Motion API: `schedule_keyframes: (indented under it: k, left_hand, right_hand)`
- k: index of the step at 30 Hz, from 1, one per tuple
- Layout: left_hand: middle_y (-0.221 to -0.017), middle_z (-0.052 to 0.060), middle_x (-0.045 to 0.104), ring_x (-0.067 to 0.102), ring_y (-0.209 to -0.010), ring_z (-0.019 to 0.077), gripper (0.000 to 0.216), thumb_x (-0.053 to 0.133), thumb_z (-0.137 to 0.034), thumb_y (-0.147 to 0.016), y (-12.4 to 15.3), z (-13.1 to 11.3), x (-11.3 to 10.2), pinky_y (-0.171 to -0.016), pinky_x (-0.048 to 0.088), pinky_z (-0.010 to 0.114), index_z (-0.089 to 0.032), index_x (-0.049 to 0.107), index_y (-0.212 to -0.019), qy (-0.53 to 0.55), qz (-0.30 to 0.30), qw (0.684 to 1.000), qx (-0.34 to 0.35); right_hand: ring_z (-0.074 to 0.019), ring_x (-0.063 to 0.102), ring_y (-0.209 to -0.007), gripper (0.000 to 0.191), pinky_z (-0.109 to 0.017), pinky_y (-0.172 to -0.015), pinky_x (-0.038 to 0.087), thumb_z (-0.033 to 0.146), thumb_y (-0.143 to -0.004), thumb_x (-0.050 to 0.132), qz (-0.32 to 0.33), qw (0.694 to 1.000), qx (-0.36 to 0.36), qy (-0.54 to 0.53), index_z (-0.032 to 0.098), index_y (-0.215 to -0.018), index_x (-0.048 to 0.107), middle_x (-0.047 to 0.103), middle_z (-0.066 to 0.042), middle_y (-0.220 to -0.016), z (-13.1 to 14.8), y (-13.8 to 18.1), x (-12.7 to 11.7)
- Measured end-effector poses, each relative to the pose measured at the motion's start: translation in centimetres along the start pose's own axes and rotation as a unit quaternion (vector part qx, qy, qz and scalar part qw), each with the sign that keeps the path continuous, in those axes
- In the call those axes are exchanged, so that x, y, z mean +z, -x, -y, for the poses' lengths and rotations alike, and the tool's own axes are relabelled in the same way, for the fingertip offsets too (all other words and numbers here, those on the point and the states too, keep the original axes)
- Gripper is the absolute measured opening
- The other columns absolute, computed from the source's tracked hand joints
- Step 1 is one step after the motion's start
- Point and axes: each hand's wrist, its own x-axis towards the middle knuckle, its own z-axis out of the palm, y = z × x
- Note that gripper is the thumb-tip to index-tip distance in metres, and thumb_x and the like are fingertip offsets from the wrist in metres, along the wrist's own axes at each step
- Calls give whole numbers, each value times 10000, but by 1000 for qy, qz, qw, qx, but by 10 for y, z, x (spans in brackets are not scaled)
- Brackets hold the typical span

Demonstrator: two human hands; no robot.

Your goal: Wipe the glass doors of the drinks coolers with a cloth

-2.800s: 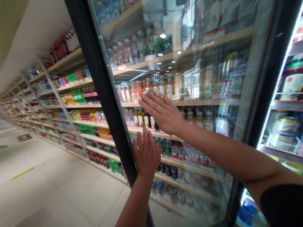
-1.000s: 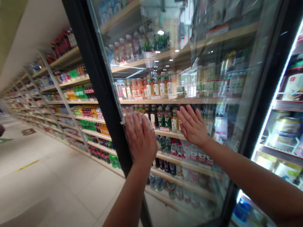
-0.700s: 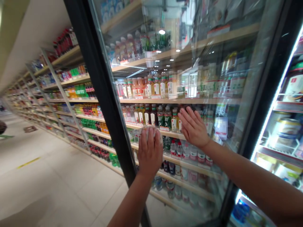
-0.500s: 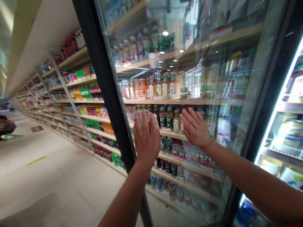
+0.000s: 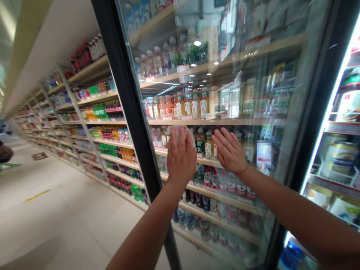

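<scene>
A glass door [image 5: 270, 180] with a black frame [image 5: 128, 93] stands in front of me, with rows of bottles showing through it and lights reflected in it. Under the flat fingers of my left hand [image 5: 182, 159], a pale cloth [image 5: 193, 140] is pressed to the pane; most of it is hidden. To the right, my right hand [image 5: 232, 153] lies at the glass, fingers stretched out and pointing up and left, with nothing visible in it.
Long shelves [image 5: 97, 122] of bottled drinks run off to the left beyond the door. A lit cooler [image 5: 341, 150] holds goods at the right. Yellow tape [image 5: 36, 195] marks the tiled floor, and a person [image 5: 5, 153] is partly visible at the far left.
My left hand has slid a little to the right across the glass with the cloth, closer to my right hand. The right hand has hardly moved.
</scene>
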Motion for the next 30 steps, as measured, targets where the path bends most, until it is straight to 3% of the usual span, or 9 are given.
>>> schedule_keyframes:
  k: [4, 9, 14, 18, 21, 24, 27, 30]
  left_hand:
    - [-1627, 113, 317, 128, -1553, 264, 633, 475, -298, -983, -1, -9, 6, -1271, 209, 454, -134, 272, -1560, 46, 55, 992, 101]
    - [-1657, 149, 219, 50, -1562, 276, 698, 385, -455, -1003, -29, -20, 11, -1275, 173, 496, -98, 196, -1571, 94, 48, 991, 81]
    - [-1672, 182, 125, 29, -1564, 258, 746, 268, -604, -988, -28, -38, 14, -1235, 257, 497, -136, 194, -1565, 156, 76, 977, 120]
    - [-1676, 157, 130, 102, -1560, 243, 648, 313, -492, -1011, -18, -16, -1, -1223, 288, 464, -186, 197, -1570, 120, 42, 987, 95]
    - [-1649, 164, 233, 123, -1555, 278, 668, 437, -345, -990, -12, 9, -9, -1257, 176, 522, -157, 188, -1581, 44, 5, 999, 24]
    - [-1634, 169, 259, 88, -1553, 308, 719, 510, -338, -970, -6, 22, -8, -1258, 107, 581, -154, 188, -1586, -7, 26, 1000, -16]
    - [-1637, 173, 229, 67, -1550, 320, 743, 520, -371, -969, -1, 23, -4, -1253, 109, 597, -146, 177, -1588, -37, 53, 998, -15]
    - [-1643, 160, 205, 40, -1550, 318, 734, 494, -400, -982, 0, 19, -4, -1259, 116, 575, -129, 179, -1586, -67, 58, 996, -13]
  right_hand:
    - [-230, 289, -1514, 661, -463, -1237, 291, 220, -965, 460, -12, 1000, -4, -14, 208, -1594, 258, 469, -100, -1543, 0, 0, -1]
    - [-264, 377, -1475, 771, -474, -1203, 361, 369, -956, 534, -16, 997, -71, -39, 162, -1610, 182, 453, -157, -1547, -5, 6, 2]
    - [-272, 382, -1473, 663, -495, -1180, 384, 369, -1002, 408, -32, 996, -67, -42, 123, -1594, 238, 508, -183, -1501, -6, 7, 6]
    - [-280, 492, -1385, 723, -469, -1142, 429, 350, -962, 556, -30, 998, -55, -15, 166, -1592, 253, 603, -157, -1403, -3, 4, 4]
    - [-285, 588, -1209, 776, -446, -1068, 485, 336, -906, 647, -49, 998, -50, -8, 171, -1578, 297, 672, -141, -1218, -3, 2, 3]
    - [-273, 593, -1041, 803, -431, -993, 505, 307, -868, 683, -51, 998, -48, 1, 154, -1569, 322, 670, -113, -1051, -3, 2, 1]
    - [-256, 578, -953, 705, -418, -922, 501, 289, -868, 676, -43, 999, -30, 9, 182, -1515, 417, 649, -75, -946, 2, 6, -1]
    - [-256, 587, -985, 464, -429, -938, 473, 303, -872, 682, -54, 998, 19, 23, 210, -1320, 603, 658, -91, -1018, 12, 10, -5]
